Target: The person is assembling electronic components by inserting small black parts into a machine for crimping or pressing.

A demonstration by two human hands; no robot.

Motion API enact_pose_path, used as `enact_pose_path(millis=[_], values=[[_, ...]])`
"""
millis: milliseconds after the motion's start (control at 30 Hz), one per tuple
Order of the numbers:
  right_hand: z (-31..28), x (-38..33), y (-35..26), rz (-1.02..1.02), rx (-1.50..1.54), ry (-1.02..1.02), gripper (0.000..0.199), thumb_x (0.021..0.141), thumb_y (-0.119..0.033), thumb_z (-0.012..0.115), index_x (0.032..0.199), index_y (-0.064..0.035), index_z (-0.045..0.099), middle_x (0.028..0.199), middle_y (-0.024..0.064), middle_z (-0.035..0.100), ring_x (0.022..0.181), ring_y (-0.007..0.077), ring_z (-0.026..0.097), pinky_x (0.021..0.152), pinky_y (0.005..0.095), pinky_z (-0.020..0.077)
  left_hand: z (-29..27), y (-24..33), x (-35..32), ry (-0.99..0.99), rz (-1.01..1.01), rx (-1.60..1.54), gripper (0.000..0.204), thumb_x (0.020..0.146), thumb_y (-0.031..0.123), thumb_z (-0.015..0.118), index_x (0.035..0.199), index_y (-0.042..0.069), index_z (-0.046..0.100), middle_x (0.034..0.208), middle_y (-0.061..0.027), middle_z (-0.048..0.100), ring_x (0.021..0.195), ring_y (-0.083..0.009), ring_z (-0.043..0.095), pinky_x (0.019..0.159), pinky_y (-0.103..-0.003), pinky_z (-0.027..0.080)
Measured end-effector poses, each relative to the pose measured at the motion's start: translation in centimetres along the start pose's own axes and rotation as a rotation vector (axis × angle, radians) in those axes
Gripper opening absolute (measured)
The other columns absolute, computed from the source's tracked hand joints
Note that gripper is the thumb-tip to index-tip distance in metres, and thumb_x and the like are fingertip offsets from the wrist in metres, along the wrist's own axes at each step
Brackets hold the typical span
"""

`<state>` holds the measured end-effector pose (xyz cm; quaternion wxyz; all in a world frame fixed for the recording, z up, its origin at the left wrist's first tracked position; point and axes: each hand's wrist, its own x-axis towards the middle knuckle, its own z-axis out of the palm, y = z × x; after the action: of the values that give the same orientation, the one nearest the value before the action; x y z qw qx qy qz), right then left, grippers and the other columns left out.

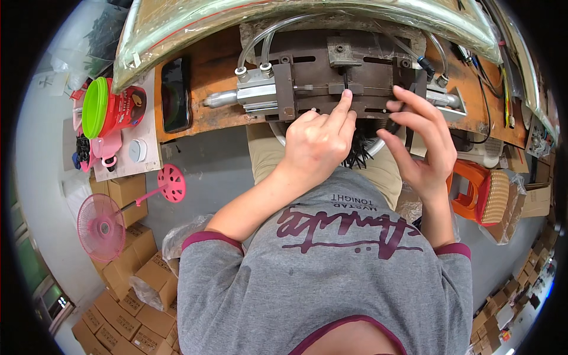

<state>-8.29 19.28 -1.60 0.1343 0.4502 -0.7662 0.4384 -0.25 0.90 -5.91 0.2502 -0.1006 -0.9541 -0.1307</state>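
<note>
My left hand (322, 139) reaches over a dark metal fixture (319, 59). Its index finger is stretched out, the tip touching a small block (337, 89) in the middle; the other fingers are curled, their undersides hidden. A thin black piece (346, 76) runs from this block toward an upper bolted block (343, 52). At the fixture's right side, my right hand (429, 145) has its fingers bent and somewhat apart. Between thumb and fingertips shows a small black part (392, 125), its exact kind unclear. A bundle of thin black pieces (358, 151) lies below the fixture, by my lap.
Metal cylinders (257, 92) with clear air hoses (251, 44) flank the fixture. Left are a phone (176, 94), a green-rimmed red tub (112, 109) and a pink fan (102, 228). Cartons (121, 319) are stacked lower left. An orange stool (470, 189) stands right.
</note>
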Motion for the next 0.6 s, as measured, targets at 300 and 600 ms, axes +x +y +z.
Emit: enact_pose_path(millis=[300,600], values=[[2.3,-2.0,0.2,0.021,-0.204,-0.131,0.026,0.076,-0.002,0.076,0.099,-0.0003,0.065,0.127,0.0142,0.064,0.089,0.0259,0.068,0.076,0.0344,0.0555,-7.7,-5.1,5.3,0.256,-0.017,0.036,0.019,0.079,0.020,0.082,0.092,0.008,0.076,0.092,-0.0060,0.075,0.072,-0.0191,0.071,0.065,-0.029,0.055],[5.0,-1.4,-0.1,-0.061,-0.361,-0.203,0.016,0.078,-0.007,0.072,0.092,-0.0033,0.064,0.129,0.0138,0.066,0.058,0.0151,0.062,0.057,0.0277,0.0485,-12.5,-21.4,12.1,0.315,-0.218,0.441,0.029,0.083,0.009,0.069,0.111,0.005,0.071,0.114,-0.0137,0.069,0.110,-0.0335,0.063,0.095,-0.040,0.050]])
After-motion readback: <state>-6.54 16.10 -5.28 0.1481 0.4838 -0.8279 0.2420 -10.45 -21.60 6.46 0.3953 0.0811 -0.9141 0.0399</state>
